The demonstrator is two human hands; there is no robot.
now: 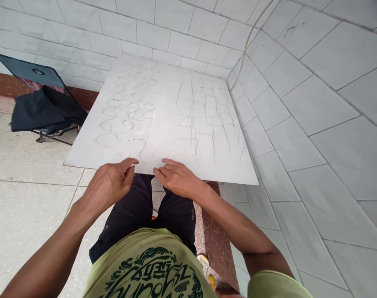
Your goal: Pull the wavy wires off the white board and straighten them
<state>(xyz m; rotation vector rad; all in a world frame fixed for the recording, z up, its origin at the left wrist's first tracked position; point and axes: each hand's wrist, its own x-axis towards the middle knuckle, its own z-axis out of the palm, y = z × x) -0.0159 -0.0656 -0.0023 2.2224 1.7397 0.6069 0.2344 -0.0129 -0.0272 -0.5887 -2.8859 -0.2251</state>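
Note:
A white board [166, 142] stretches out before me, its near edge at my lap. Thin dark wavy lines run in rows over its left half, and straighter ones cross on the right. Whether they are loose threads or drawn marks I cannot tell. The nearest, darkest wavy strand [145, 145] curls down between my hands. Close to its lower bend, my left hand [115, 178] is closed in a pinch at the board's edge; what is in the pinch is too small to name. My right hand [177, 178] rests at the same edge, index finger stretched out, thumb apart, other fingers curled.
To the left stands a folding chair [41, 73] with a dark cloth [47, 109] over it. Tiled walls [300, 136] border the board at the back and right. A cable [247, 43] hangs down the corner. A reddish-brown ledge [217, 244] runs beside my right leg.

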